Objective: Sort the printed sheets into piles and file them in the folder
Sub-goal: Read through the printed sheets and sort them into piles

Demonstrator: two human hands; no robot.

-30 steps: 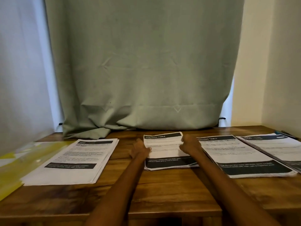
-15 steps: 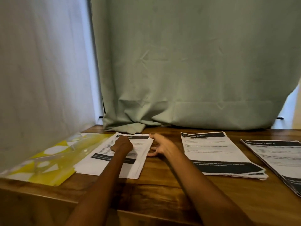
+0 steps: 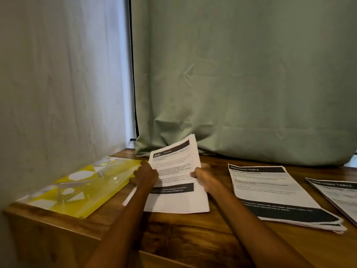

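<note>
A stack of printed sheets (image 3: pixel 174 171) with a black header band is tilted up off the wooden table (image 3: pixel 193 236), its far end raised toward the curtain. My left hand (image 3: pixel 145 176) grips the stack's left edge and my right hand (image 3: pixel 202 176) grips its right edge. A yellow translucent folder (image 3: pixel 81 186) lies flat at the table's left, just beside the stack. A second pile headed "DRESSING TABLE" (image 3: pixel 270 192) lies to the right, and a third pile (image 3: pixel 340 196) is cut off by the right frame edge.
A green curtain (image 3: pixel 241 84) hangs along the back of the table, its hem resting on the wood. A pale wall (image 3: pixel 58 93) closes the left side right behind the folder. The table's front edge runs near the bottom of the view.
Both hands went from resting on the leftmost pile to gripping its side edges, and the pile now tilts up off the table. The view has shifted further left.
</note>
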